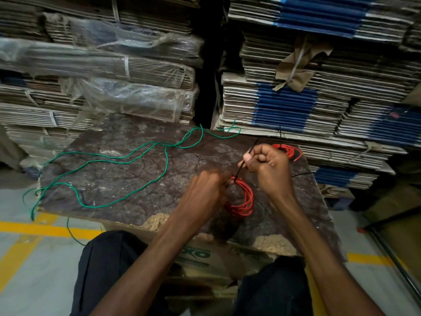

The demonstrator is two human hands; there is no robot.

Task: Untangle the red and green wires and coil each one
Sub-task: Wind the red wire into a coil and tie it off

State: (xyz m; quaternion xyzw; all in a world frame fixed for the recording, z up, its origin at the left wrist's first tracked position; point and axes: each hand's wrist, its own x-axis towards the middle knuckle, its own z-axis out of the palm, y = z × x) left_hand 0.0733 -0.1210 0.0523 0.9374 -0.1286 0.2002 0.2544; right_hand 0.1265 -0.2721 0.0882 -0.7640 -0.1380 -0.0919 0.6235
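A coil of red wire (pixel 245 202) lies on the dark board (pixel 127 169) in front of me. My left hand (pixel 205 195) grips the coil at its top left edge, somewhat blurred. My right hand (pixel 267 165) pinches a thin black tie (pixel 247 159) that runs down to the top of the coil. A second red coil (pixel 288 150) sits behind my right hand, partly hidden. The green wire (pixel 127 156) lies loose in long loops across the left and back of the board, and one end hangs over the left edge.
The board rests on a cardboard box (pixel 205 256) between my knees. Stacks of flattened cartons (pixel 296 103) rise close behind it. Another black tie (pixel 303 174) lies right of my right hand. A grey floor with yellow lines (pixel 34 229) lies around.
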